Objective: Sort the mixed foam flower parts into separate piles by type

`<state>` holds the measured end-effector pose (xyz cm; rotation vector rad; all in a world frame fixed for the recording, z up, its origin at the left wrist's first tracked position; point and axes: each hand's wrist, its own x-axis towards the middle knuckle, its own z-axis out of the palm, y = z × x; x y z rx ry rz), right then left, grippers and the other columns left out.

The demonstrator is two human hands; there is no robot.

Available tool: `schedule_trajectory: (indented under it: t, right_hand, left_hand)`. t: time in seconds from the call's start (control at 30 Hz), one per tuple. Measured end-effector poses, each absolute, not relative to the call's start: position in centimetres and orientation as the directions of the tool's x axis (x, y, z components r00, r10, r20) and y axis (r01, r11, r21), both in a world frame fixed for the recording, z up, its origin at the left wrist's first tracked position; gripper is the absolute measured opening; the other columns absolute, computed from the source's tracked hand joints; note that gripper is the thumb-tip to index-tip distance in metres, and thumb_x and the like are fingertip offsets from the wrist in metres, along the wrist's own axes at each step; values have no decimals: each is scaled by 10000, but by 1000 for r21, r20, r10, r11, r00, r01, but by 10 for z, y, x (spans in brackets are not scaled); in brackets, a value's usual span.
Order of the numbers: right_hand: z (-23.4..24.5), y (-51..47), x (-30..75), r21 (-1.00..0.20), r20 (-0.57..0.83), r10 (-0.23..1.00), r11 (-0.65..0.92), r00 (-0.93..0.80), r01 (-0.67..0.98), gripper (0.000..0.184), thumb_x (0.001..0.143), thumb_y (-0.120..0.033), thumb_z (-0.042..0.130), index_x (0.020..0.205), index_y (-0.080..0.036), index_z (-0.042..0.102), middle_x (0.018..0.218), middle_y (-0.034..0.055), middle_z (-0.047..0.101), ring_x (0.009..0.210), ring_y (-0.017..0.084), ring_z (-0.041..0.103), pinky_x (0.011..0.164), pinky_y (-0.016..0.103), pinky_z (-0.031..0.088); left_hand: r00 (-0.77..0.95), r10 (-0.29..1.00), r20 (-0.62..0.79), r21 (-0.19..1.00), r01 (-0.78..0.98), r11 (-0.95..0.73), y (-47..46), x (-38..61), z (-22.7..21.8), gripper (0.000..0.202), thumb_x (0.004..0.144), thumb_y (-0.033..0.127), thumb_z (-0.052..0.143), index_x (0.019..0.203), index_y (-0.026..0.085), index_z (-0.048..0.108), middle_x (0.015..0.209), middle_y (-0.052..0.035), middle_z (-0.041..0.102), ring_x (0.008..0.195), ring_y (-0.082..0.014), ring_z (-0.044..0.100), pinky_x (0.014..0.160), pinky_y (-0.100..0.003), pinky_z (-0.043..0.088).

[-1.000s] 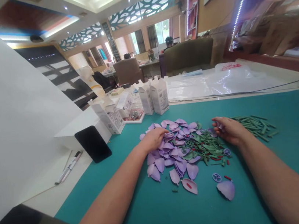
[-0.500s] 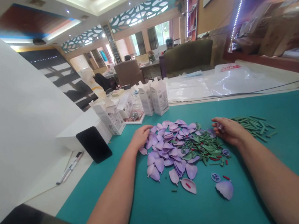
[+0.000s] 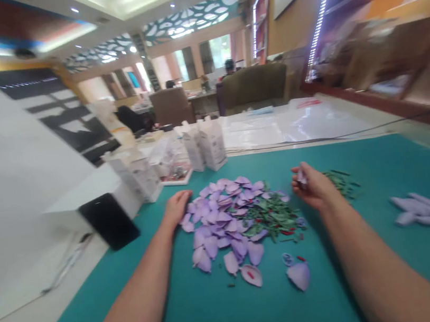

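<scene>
A heap of purple plastic petals (image 3: 223,216) lies on the green mat (image 3: 237,318), with small green leaf-like pieces (image 3: 274,214) mixed in on its right side. My left hand (image 3: 177,207) rests at the heap's left edge, fingers loosely stretched out, nothing seen in them. Raised just right of the heap, my right hand (image 3: 312,187) is closed on a small purple petal (image 3: 302,178). A single purple petal (image 3: 299,276) lies apart near the front, beside a small purple ring (image 3: 287,259) and a red piece (image 3: 301,258).
Green sticks (image 3: 342,183) lie behind my right wrist, and pale purple rolled pieces (image 3: 426,212) farther right. At the left stand a black tablet-like panel (image 3: 109,221) and a white box (image 3: 79,193). Open white cartons (image 3: 212,142) and clear plastic sheeting (image 3: 293,123) line the back.
My right hand has lifted from the heap's right edge and turned, now with a petal in its fingers. My left hand stays by the heap's left edge. The whole view has swung right.
</scene>
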<state>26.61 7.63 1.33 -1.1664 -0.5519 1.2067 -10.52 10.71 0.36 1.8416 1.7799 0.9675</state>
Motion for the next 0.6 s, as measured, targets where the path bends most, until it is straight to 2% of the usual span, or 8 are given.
schedule_trajectory:
  t: [0.1, 0.27, 0.43, 0.6]
  right_hand:
    - [23, 67, 278, -980, -129, 921, -61, 367, -192, 183, 862, -348, 469, 807, -190, 543, 606, -24, 563, 454, 81, 520, 416, 179, 425]
    - [29, 38, 354, -988, 7, 807, -86, 591, 129, 277, 753, -433, 560, 906, -207, 609, 642, -35, 563, 484, 103, 488, 428, 204, 357]
    - [23, -6, 445, -867, 153, 584, -308, 797, 391, 300, 778, -431, 486, 867, -186, 633, 684, 18, 588, 635, 170, 506, 558, 267, 375]
    - [-1, -13, 482, -688, 159, 552, -532, 818, 493, 328, 808, -356, 438, 879, -152, 685, 808, 110, 672, 731, 220, 561, 647, 308, 392]
  left_hand:
    - [-76, 983, 169, 742, 666, -76, 108, -106, 9, 451, 754, 490, 440, 915, 158, 700, 1060, -96, 722, 1053, -297, 617, 990, -433, 429]
    - [-174, 982, 77, 684, 726, 75, 121, -111, 11, 362, 735, 501, 459, 887, 290, 711, 1030, 64, 732, 1036, -233, 629, 941, -345, 458]
    - [-188, 980, 60, 628, 771, 109, 116, -105, 20, 343, 738, 518, 436, 829, 332, 709, 957, 111, 741, 978, -209, 652, 862, -296, 484]
    - [-135, 984, 118, 561, 827, 46, 116, -106, 18, 362, 755, 546, 403, 829, 353, 701, 926, 144, 742, 925, -170, 669, 782, -243, 497]
